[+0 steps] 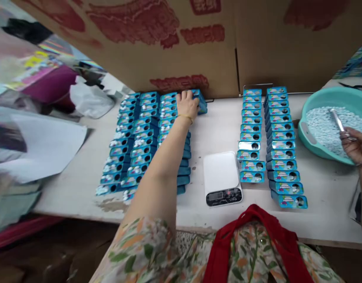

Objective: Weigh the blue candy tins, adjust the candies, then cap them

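My left hand (187, 105) reaches to the back of the left group, its fingers closed round a small blue tin (202, 104) beside the third row. Part of that tin is hidden behind the fingers. On the right, my right hand (356, 144) grips a metal scoop (337, 120), whose end rests among small pale pellets (319, 122) in a turquoise basin (309, 139). Between the groups of tins lies a white digital scale (220, 171) with a bare top; its display is too small to read.
Rows of blue tins (142, 150) with white pieces at their ends stand left; two columns of similar tins (283, 145) stand right of the scale. A large cardboard box (222, 67) walls off the back. A white plastic bag (89, 100) and paper sheet (51, 137) lie left.
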`<state>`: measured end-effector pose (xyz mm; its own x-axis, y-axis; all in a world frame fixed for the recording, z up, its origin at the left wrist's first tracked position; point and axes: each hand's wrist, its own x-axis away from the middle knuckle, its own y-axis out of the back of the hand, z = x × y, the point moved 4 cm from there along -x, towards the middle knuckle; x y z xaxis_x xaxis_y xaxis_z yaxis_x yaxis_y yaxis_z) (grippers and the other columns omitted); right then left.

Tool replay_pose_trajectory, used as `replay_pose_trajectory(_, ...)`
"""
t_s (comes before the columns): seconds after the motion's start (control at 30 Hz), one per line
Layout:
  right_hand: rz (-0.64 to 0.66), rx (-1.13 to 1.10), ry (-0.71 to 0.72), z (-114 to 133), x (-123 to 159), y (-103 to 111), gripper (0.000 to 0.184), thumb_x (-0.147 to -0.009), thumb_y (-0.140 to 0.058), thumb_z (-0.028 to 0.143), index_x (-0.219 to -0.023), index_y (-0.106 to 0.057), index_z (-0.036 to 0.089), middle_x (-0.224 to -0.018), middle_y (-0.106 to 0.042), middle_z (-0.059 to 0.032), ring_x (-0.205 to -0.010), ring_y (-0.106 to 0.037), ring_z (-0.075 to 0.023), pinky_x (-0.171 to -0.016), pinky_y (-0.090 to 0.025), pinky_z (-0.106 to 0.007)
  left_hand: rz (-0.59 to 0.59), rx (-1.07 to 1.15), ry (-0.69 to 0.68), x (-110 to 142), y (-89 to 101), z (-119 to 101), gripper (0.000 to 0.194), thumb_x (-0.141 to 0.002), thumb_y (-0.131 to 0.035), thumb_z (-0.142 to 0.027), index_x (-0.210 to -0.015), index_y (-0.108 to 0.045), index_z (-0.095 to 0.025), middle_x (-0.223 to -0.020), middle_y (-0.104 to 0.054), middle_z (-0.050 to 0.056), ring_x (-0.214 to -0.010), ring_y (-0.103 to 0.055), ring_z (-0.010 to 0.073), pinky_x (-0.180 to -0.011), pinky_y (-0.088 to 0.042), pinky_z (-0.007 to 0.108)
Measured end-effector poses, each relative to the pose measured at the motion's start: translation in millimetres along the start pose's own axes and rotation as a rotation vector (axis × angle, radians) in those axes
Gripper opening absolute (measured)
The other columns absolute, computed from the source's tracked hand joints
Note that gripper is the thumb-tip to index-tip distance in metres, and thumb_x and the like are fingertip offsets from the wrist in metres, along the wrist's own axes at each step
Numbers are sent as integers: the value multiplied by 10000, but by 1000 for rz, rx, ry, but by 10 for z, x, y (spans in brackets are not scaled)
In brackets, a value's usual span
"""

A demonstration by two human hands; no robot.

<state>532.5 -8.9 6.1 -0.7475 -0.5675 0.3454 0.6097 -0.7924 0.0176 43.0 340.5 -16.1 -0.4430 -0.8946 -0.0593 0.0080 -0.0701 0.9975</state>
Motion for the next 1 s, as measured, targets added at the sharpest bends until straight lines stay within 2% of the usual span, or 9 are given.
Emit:
replay_pose_trajectory(0.1, -6, -122, -173, -98, 94, -30, 272, -806, -542, -90, -714, -643, 145, -698, -587, -22, -558, -582, -25, -491, -445, -43, 13, -113, -149, 248, 316, -146, 246, -835, -434, -281, -912, -633, -159, -1315, -530, 160, -1325, -383, 378, -1110, -296, 570)
replay_pose_trajectory(0.23, 5, -156, -68, -72, 237, -66, 256, -682, -770, 0, -660, -594, 184, -626, -609, 28, -554, -597, -60, -478, -495, -85, 26, -126, -301, 858, 790, -294, 367, -864, -250, -386, -718, -548, -229, -973, -622, 108, -854, -609, 330, -791, -504, 514)
replay_pose_trajectory(0.37, 107, -167, 56, 20, 436, -90, 174, -759, -799, 226, -718, -638, 177, -674, -676, 6, -603, -634, -87, -560, -573, -190, 219, -48, -439, 1625, 932, -605, 384, -842, -278, -443, -729, -608, -281, -915, -646, 64, -801, -658, 290, -778, -535, 461)
replay_pose_trajectory(0.47, 203, -158, 106, 47, 729, -100, 278, -585, -897, 333, -687, -653, 245, -681, -702, 7, -624, -670, -138, -556, -593, -241, 327, -46, -452, 2098, 998, -1000, 395, -916, -293, -327, -876, -677, -240, -1019, -660, 96, -923, -675, 275, -862, -527, 430)
replay_pose_trajectory(0.63, 332, -128, 151, 34, 1271, -61, 299, -528, -909, 373, -688, -669, 294, -700, -719, -8, -657, -719, -209, -556, -621, -294, 364, -106, -514, 2357, 984, -1455, 316, -935, -374, -187, -997, -684, -179, -1117, -655, 123, -1019, -661, 288, -905, -516, 436)
replay_pose_trajectory(0.73, 346, -135, 131, 5, 1555, 36, 252, -561, -903, 327, -678, -682, 297, -711, -727, -12, -653, -723, -204, -569, -634, -285, 272, -39, -535, 2357, 1004, -1451, 253, -942, -457, -247, -1067, -660, -161, -1200, -642, 142, -1060, -647, 308, -926, -514, 449)
replay_pose_trajectory(0.83, 365, -143, 46, -86, 1790, 195, 179, -648, -868, 261, -736, -716, 293, -786, -749, 9, -717, -719, -139, -663, -636, -206, 82, 148, -476, 2486, 1142, -1293, 294, -948, -507, -375, -1105, -619, -153, -1230, -633, 154, -1065, -644, 300, -922, -517, 423)
replay_pose_trajectory(0.93, 380, -122, -79, -251, 1857, 356, 166, -662, -826, 165, -762, -725, 251, -767, -737, 26, -669, -693, -75, -636, -597, -92, -111, 353, -279, 2746, 1160, -1025, 321, -958, -488, -455, -1067, -595, -173, -1032, -672, 106, -942, -660, 253, -847, -526, 371)
replay_pose_trajectory(1.0, 382, -105, -127, -365, 1815, 409, 177, -682, -792, 120, -812, -739, 228, -799, -734, 1, -690, -705, -79, -656, -597, -75, -173, 491, -129, 2972, 977, -843, 301, -947, -513, -454, -1051, -584, -181, -987, -672, 83, -884, -660, 211, -794, -529, 326)
